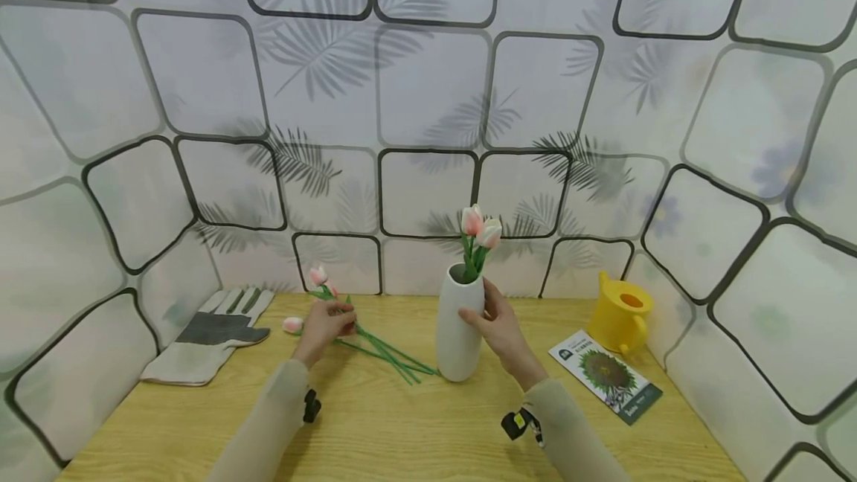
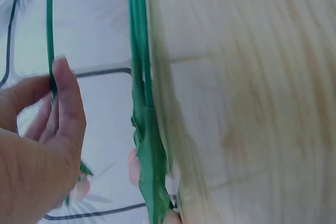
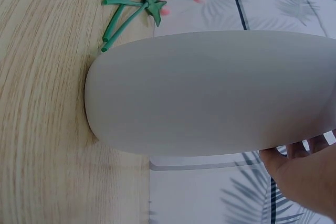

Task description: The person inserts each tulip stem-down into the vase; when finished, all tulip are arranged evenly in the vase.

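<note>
My left hand [image 1: 324,327] pinches the green stem of a pink-and-white artificial tulip [image 2: 50,19] between thumb and fingers, above the table. Below and beside it lie other tulips [image 1: 388,355], their stems pointing right toward a white vase [image 1: 458,333]. In the left wrist view these lying stems [image 2: 139,30] run together beside the hand. Upright on the table, the vase is steadied by my right hand [image 1: 498,329], which grips its right side near the top. Several pink and white tulips [image 1: 474,233] stand in its mouth, their lower stems hidden inside.
Grey-and-white work gloves [image 1: 207,333] lie at the left of the wooden table [image 1: 402,437]. To the right are a yellow watering can [image 1: 612,318] and a seed packet [image 1: 605,374] with a sunflower picture. A patterned wall covering [image 1: 428,95] encloses the back and sides.
</note>
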Demonstrator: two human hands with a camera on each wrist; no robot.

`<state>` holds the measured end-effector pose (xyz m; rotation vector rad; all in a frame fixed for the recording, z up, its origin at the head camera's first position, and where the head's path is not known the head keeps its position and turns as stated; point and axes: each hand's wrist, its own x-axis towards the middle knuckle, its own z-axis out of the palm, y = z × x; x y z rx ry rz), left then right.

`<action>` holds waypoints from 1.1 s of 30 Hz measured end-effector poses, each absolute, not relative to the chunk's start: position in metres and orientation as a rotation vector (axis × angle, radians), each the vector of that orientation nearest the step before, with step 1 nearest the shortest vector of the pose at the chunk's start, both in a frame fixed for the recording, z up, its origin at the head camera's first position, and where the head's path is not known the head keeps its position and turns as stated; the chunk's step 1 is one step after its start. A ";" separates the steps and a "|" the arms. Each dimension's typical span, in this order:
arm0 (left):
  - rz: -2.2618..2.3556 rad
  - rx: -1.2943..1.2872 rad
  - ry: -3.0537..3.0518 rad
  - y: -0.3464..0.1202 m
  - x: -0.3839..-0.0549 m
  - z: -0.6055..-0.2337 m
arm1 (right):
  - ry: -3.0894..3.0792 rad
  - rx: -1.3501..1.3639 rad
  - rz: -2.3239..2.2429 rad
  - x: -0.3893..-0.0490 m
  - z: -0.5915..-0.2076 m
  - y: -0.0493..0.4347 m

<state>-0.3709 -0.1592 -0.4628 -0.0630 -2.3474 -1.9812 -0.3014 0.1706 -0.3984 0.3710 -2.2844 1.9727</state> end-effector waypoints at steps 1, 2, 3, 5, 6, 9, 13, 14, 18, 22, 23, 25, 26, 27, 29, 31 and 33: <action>-1.983 -0.054 -2.328 -0.158 -0.370 -0.461 | -2.284 0.372 1.971 -0.301 -0.398 0.171; -1.982 -0.051 -2.307 -0.158 -0.370 -0.460 | -2.284 0.372 1.968 -0.301 -0.398 0.171; -1.971 -0.036 -2.290 -0.157 -0.369 -0.460 | -2.290 0.373 1.966 -0.298 -0.394 0.170; -1.941 0.002 -2.269 -0.155 -0.369 -0.458 | -2.284 0.367 1.984 -0.294 -0.389 0.169; -1.932 0.013 -2.254 -0.154 -0.368 -0.457 | -2.282 0.365 1.985 -0.295 -0.391 0.169; -1.937 0.039 -2.198 -0.152 -0.367 -0.456 | -2.275 0.362 1.989 -0.304 -0.401 0.171; -1.969 0.025 -2.104 -0.149 -0.366 -0.453 | -2.267 0.367 1.979 -0.313 -0.412 0.173; -1.982 0.014 -2.076 -0.149 -0.366 -0.452 | -2.264 0.372 1.974 -0.313 -0.413 0.173; -2.005 -0.028 -1.980 -0.145 -0.366 -0.446 | -2.251 0.390 1.967 -0.313 -0.414 0.173; -1.975 -0.050 -1.945 -0.143 -0.365 -0.439 | -2.251 0.393 1.970 -0.313 -0.414 0.173; -1.960 -0.056 -1.938 -0.142 -0.364 -0.437 | -2.252 0.394 1.970 -0.314 -0.415 0.173; -1.940 -0.072 -1.918 -0.141 -0.364 -0.432 | -2.256 0.385 1.973 -0.313 -0.414 0.173; -1.936 -0.086 -1.901 -0.140 -0.364 -0.429 | -2.257 0.380 1.973 -0.313 -0.414 0.173; -1.939 -0.100 -1.877 -0.139 -0.364 -0.426 | -2.257 0.379 1.973 -0.313 -0.414 0.173; -1.958 -0.127 -1.821 -0.137 -0.364 -0.420 | -2.257 0.376 1.973 -0.313 -0.414 0.173; -1.979 -0.148 -1.769 -0.135 -0.365 -0.414 | -2.254 0.371 1.976 -0.313 -0.413 0.173; -1.988 -0.164 -1.718 -0.134 -0.365 -0.408 | -2.250 0.376 1.977 -0.313 -0.413 0.172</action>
